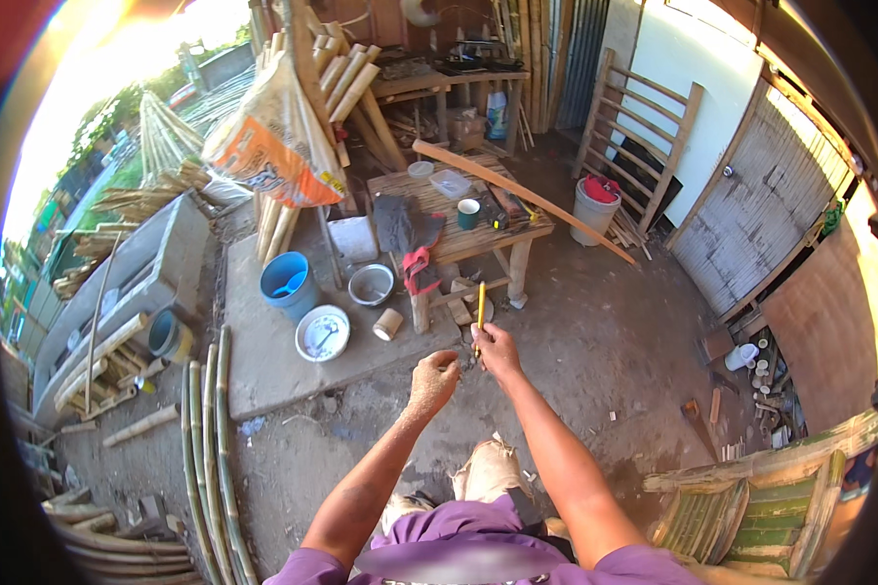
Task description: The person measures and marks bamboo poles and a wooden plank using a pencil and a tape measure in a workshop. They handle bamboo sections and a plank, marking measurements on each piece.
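My right hand [498, 351] is closed round a slim yellow pencil [481, 304], which stands upright out of the fist. Just to its left, my left hand [433, 380] has its fingers curled, and whatever may be in them is hidden. Pale dust coats that hand and wrist. Both hands are in front of my body above the ground, apart from each other. Beyond them stands a low slatted bamboo table [429, 185] bearing a green cup [468, 214], a clear plastic tub [450, 184], a dark cloth and a long wooden plank [527, 198].
Left of the table are a blue bucket [289, 285], a white basin [322, 333] and a metal pot [371, 285]. Long bamboo poles [209, 458] lie at the left. A wooden ladder-like rack [637, 136] leans by a white bucket [595, 213]; a bamboo piece of furniture [761, 517] stands lower right.
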{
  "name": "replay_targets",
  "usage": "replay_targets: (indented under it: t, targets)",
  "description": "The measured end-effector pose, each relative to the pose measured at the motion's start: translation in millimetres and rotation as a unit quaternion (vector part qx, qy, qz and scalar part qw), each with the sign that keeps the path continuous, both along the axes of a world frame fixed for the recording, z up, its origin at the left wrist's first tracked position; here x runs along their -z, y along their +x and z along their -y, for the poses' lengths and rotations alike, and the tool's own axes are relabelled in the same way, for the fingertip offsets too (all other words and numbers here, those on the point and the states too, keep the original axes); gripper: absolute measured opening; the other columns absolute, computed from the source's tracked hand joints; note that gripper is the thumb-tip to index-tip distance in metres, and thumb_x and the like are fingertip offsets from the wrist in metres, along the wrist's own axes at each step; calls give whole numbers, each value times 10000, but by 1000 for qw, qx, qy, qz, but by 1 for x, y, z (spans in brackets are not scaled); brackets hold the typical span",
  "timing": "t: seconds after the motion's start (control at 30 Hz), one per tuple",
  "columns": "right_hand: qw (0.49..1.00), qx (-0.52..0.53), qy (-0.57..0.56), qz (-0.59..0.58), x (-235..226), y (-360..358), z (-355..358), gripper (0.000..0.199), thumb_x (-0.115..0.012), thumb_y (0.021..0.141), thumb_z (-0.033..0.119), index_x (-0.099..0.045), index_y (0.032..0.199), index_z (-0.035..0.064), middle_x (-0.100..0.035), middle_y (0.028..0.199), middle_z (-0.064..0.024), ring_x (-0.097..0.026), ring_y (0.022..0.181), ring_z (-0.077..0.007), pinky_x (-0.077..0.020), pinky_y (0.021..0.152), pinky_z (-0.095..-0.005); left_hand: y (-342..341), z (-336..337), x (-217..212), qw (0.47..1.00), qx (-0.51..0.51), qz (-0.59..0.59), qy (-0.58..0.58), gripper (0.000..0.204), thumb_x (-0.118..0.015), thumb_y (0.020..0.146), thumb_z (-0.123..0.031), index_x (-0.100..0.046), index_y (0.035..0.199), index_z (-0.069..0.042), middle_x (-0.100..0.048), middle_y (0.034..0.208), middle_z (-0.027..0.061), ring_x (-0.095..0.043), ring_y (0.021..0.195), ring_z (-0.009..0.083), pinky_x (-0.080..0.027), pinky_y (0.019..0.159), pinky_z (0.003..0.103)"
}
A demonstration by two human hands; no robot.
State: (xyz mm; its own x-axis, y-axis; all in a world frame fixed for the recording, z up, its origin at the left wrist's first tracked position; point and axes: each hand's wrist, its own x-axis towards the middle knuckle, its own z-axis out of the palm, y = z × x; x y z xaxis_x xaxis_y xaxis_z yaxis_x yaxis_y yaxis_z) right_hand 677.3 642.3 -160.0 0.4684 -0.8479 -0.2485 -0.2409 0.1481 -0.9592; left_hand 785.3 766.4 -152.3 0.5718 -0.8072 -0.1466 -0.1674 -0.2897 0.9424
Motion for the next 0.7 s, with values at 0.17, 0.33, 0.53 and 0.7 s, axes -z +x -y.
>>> replay_targets:
  t: [0.17, 0.33, 0.53, 0.7]
  targets:
    - [992, 2, -80, -94, 82, 84, 158, 325, -547, 1019, 377, -633, 1010, 64, -592, 638, -23, -542, 438, -141, -439, 391, -329, 81, 120, 39, 998, 50, -14, 26, 404, -639, 913, -190, -632, 1266, 8, -714, 1008, 91, -711, 824, 165, -556, 693, 297]
    - [991, -15, 108, -81, 198, 175, 291, 180, -587, 997, 228, -610, 1078, 69, -592, 641, -47, -574, 443, -159, -450, 371, -336, 143, 257, 91, 1000, 10, -2, 28, 554, -654, 857, -145, -534, 1385, -30, -666, 1203, 153, -718, 895, 223, -551, 770, 346]
    - [984, -70, -9, -162, 311, 279, 422, 273, -616, 964, 150, -592, 1203, 20, -634, 724, -79, -638, 538, -169, -496, 441, -349, 202, 385, 149, 999, -30, -10, 35, 545, -649, 878, -107, -515, 1399, -18, -650, 1184, 117, -677, 922, 169, -536, 798, 310]
    - [993, 25, -72, -89, 333, 287, 438, 277, -644, 906, 122, -609, 1145, -13, -719, 959, -160, -702, 831, -331, -561, 747, -426, 213, 433, 166, 996, -8, -64, 68, 527, -627, 903, -92, -503, 1406, 0, -637, 1213, 103, -624, 816, 103, -507, 711, 267]
